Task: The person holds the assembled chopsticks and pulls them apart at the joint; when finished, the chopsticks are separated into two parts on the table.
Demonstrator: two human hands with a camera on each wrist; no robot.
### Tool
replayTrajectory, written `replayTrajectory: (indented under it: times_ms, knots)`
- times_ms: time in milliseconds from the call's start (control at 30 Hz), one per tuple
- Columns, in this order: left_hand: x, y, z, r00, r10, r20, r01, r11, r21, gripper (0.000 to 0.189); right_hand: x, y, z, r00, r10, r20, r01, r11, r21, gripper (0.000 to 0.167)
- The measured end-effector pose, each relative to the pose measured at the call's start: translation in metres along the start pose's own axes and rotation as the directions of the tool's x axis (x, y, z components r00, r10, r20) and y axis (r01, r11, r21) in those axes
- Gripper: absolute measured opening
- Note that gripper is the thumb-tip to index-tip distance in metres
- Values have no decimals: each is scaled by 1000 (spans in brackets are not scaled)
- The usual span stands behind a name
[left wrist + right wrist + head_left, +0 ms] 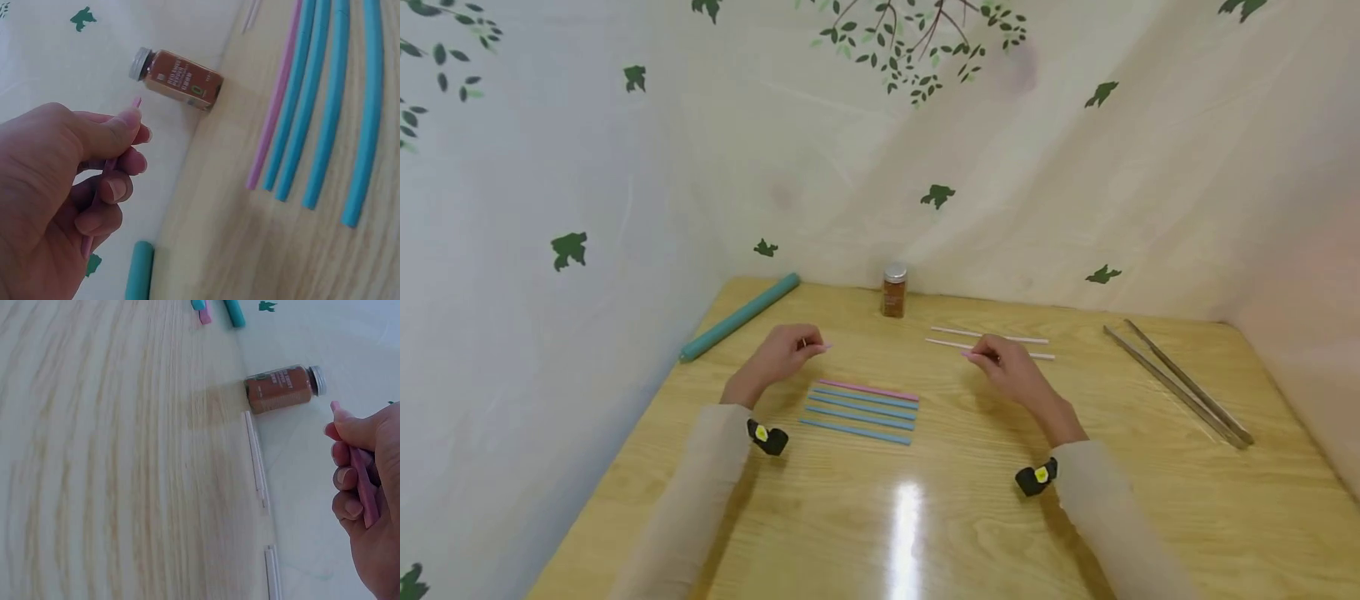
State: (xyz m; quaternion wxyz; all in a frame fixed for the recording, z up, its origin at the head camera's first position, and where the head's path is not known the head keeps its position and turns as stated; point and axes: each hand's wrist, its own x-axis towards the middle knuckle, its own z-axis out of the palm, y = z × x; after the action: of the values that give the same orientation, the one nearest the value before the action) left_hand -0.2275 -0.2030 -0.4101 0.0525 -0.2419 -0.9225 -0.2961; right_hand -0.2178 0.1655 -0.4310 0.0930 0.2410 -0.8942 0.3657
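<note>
My left hand [782, 354] pinches a thin pink straw piece [94, 206] between thumb and fingers; its tip pokes out above the thumb. My right hand [1011, 371] grips another pink straw piece [369, 506], which looks flattened and runs down through the curled fingers. Both hands are above the table, well apart from each other. Between them and nearer the front lies a row with one pink straw [868, 389] and several blue straws [859, 412], side by side. Two thin white sticks [1030, 340] lie behind my right hand, which partly covers them.
A spice jar [894, 292] with a silver lid stands at the table's back edge. At the left edge lies a teal cylinder [741, 317]. Long metal tongs [1180, 383] rest on the right. A leaf-patterned cloth [850, 150] hangs behind the table.
</note>
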Motion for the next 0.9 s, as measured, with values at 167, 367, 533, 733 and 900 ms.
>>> replayTrajectory:
  times_ms: [167,367,533,733,900]
  knots:
    - [9,0,-1,996,45,71,-41,998,-46,18,-4,9,-12,999,-13,43,12,999,33,17]
    - [20,13,18,993,79,88,-74,996,-56,16,-12,14,-13,999,19,46,-21,999,43,16]
    - [33,25,37,992,89,92,-86,995,-46,16,-21,27,-23,998,45,50,-45,999,-2,13]
    - [49,39,66,990,80,119,-78,997,-24,17,-35,48,-36,1000,29,-1,-29,997,-69,13]
    - [62,55,90,988,90,123,-84,995,-47,16,-43,63,-46,998,56,-32,-59,993,-104,16]
